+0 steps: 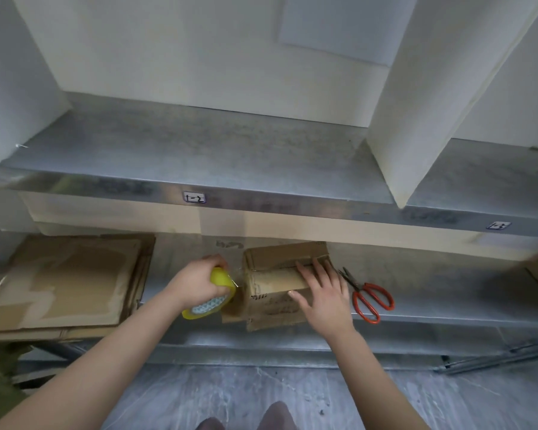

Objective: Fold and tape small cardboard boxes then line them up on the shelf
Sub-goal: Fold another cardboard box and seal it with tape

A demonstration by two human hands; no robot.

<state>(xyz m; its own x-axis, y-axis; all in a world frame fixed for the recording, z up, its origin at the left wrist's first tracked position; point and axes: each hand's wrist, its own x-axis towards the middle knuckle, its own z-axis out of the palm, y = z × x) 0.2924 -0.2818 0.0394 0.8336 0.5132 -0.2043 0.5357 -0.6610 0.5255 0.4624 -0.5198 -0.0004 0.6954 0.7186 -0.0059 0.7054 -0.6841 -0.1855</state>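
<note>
Taping a box on the lower shelf

The box (277, 280) sits on the lower shelf (432, 283), near its front edge. The right hand (323, 293) lies flat on the box top, fingers straight and spread, pressing down. Just left of the box, the left hand (196, 282) curls round a yellow tape roll (213, 301). Red-handled scissors (370, 297) lie just right of the box. A stack of flat cardboard (62, 280) rests well to the left.
</note>
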